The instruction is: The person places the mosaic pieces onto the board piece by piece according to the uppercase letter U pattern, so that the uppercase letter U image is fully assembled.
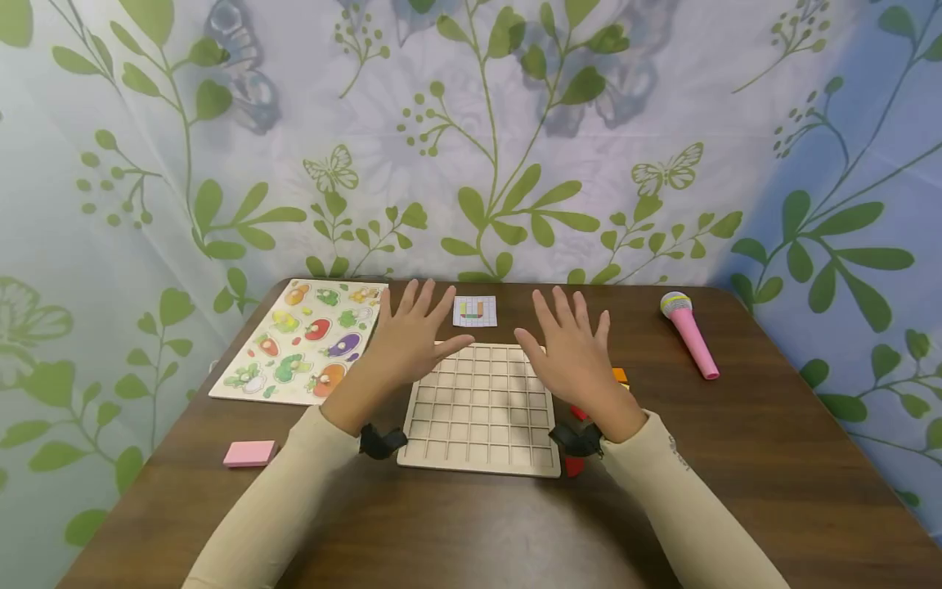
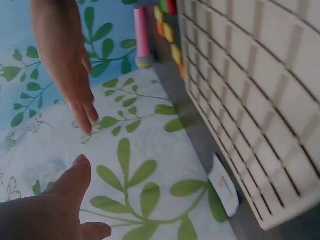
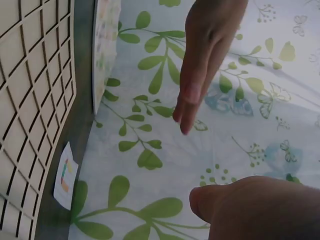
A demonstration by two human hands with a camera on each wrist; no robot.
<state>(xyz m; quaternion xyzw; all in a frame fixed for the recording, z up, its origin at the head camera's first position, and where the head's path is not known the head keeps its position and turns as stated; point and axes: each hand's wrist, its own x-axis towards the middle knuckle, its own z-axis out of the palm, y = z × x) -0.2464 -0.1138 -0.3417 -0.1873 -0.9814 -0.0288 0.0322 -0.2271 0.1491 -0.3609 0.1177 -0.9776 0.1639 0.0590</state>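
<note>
Both hands are held up above a pale wooden grid board [image 1: 482,409], fingers straight and spread, nothing in them. The left hand [image 1: 409,342] hovers over the board's left side, close to the vegetable puzzle board. Over the right side is the right hand [image 1: 570,352], which partly hides several small coloured pieces on the table, among them an orange one [image 1: 620,375] and a red one [image 1: 574,465]. Behind the grid board lies a small paper card [image 1: 474,312] with a coloured U shape on a grid. In the left wrist view, yellow pieces [image 2: 169,33] line the board's edge.
A vegetable puzzle board [image 1: 268,372] with knobbed pieces lies at the back left. A pink block [image 1: 250,453] sits at the front left. At the right lies a pink toy microphone [image 1: 690,335]. A leaf-patterned curtain [image 1: 515,147] hangs behind the brown table [image 1: 471,523].
</note>
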